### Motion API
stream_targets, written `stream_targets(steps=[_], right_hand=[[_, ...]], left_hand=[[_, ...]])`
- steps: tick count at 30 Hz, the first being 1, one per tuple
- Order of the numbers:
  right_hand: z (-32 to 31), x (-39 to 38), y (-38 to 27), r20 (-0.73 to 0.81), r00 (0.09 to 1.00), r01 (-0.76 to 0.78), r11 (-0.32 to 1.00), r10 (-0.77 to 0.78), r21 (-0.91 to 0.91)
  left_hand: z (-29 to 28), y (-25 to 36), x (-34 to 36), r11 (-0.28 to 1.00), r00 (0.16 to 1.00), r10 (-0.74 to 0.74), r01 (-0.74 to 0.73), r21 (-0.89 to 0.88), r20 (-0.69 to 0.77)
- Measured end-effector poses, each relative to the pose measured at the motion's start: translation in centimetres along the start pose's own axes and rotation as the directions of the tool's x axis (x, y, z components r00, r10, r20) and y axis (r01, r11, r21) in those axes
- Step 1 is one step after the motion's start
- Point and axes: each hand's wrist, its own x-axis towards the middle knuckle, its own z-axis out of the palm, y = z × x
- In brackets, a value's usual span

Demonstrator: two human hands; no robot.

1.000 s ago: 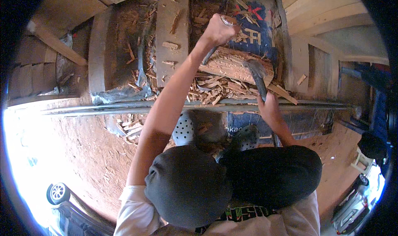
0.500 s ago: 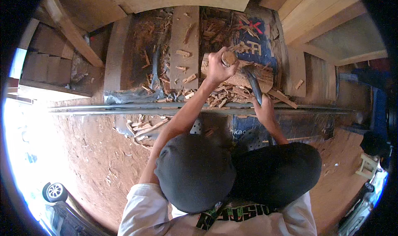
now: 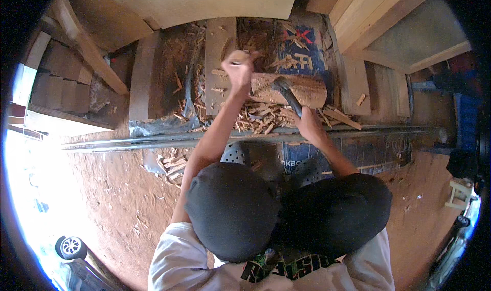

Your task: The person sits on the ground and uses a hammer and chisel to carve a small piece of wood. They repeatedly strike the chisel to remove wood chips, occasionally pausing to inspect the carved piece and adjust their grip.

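My left hand [image 3: 238,77], smeared by motion, is wrapped round a round-ended piece of wood [image 3: 236,62]. It is raised over the left end of a split wooden block [image 3: 307,90]. My right hand [image 3: 310,125] is closed round the near end of a dark, elongated tool [image 3: 289,97]. The tool slants up and left, and its wider far end lies over the block. Whether that end touches the wood I cannot tell. Split wood chips [image 3: 263,118] are heaped along the block's near side.
A grey plank [image 3: 217,94] with chips on it lies left of the block. Dark blue printed sheeting [image 3: 307,48] lies behind it. A long metal rail [image 3: 179,137] crosses in front of the chips. Timber boards [image 3: 383,17] stand at the upper right.
My left hand has moved left with the round-ended wood. My right hand has shifted slightly left and nearer, and the tool now slants further left. The whole view has shifted a little.
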Motion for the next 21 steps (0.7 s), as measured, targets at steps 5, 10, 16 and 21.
stream_targets(steps=[5, 10, 16, 21], right_hand=[[-0.4, 0.3, -0.4, 0.058, 0.994, -0.09, 0.996, 0.089, 0.022], [-0.6, 0.6, -0.9, 0.093, 0.991, -0.111, 0.987, 0.1, 0.118], [-0.4, 0.9, -0.6, 0.118, 0.987, -0.121, 0.988, 0.109, 0.093], [-0.4, 1.0, -0.3, 0.118, 0.991, -0.074, 0.996, 0.067, 0.057]], left_hand=[[-0.9, 0.0, -0.9, 0.997, 0.948, -0.062, 0.043, -0.069, -0.312], [-2.9, -0.9, -0.4, 0.981, 0.959, -0.045, -0.011, -0.196, -0.279], [-5.1, -1.4, -0.1, 0.942, 0.963, -0.116, 0.028, -0.336, -0.245], [-6.9, -1.9, 0.3, 0.92, 0.959, -0.1, -0.013, -0.392, -0.266]])
